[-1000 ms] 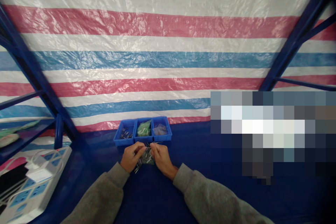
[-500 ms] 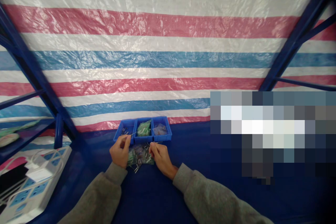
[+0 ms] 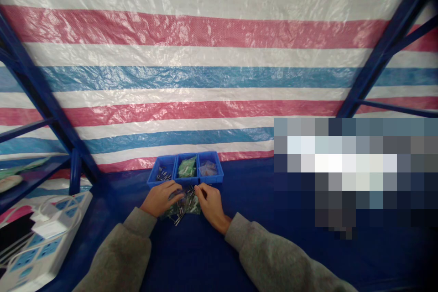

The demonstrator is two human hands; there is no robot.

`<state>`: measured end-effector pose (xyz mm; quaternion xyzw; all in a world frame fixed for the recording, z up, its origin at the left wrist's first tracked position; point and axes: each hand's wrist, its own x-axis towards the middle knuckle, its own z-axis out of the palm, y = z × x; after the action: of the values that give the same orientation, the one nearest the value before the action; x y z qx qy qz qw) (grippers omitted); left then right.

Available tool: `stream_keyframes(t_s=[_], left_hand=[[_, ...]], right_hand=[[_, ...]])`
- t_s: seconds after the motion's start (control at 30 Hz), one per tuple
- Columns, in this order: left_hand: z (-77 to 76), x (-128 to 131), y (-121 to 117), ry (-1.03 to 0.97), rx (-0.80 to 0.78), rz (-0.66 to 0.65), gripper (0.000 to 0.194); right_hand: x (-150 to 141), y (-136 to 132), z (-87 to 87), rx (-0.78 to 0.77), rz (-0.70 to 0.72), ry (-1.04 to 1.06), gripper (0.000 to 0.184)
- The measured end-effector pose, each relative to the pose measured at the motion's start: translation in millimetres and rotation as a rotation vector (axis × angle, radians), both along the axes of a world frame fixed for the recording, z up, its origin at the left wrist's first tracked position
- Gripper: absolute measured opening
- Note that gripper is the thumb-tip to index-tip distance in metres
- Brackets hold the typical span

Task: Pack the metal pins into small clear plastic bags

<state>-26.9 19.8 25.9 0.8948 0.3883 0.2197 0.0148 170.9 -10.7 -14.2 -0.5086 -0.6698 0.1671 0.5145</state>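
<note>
My left hand (image 3: 162,198) reaches over the near-left side of a pile of small metal pins (image 3: 180,210), fingers stretched to the right and thumb apart, with nothing visible between them. The pins lie on clear and green plastic bags (image 3: 195,205) on the blue table. At the pile's right edge, my right hand (image 3: 210,203) is closed in a pinch of thumb and index finger; what it holds is too small to make out. Just beyond both hands stands a row of blue bins: the left bin (image 3: 153,175) contains loose pins.
Green bagged parts (image 3: 187,168) fill the middle bin, and clear bags (image 3: 208,168) lie in the right one. A white power strip (image 3: 56,255) with a plugged-in charger (image 3: 51,223) is at left. Blue frame posts (image 3: 369,54) stand against a striped tarp (image 3: 205,73). The right side is pixelated.
My left hand was pinching a thin rod by the left bin; it has come down towards the pile, fingers opened, rod no longer visible. My right hand has stayed nearly in place.
</note>
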Motion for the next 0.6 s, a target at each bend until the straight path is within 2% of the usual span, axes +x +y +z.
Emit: stream_keyframes(t_s=[0.17,0.37,0.5,0.6], left_hand=[[9.1,-14.6,1.5,0.030,-0.186,-0.054,0.044],[5.1,-28.6,5.4,0.064,-0.332,-0.059,0.071],[5.5,-25.4,0.7,0.103,-0.337,-0.052,0.072],[4.4,-22.1,-8.3,0.113,-0.321,-0.031,0.070]], right_hand=[[-0.4,1.4,-2.6,0.007,-0.001,-0.036,0.032],[-0.2,0.5,-3.8,0.001,0.011,-0.042,0.030],[2.3,-3.9,3.9,0.037,0.011,-0.131,0.027],[7.5,-9.3,14.9,0.099,0.077,-0.269,0.018]])
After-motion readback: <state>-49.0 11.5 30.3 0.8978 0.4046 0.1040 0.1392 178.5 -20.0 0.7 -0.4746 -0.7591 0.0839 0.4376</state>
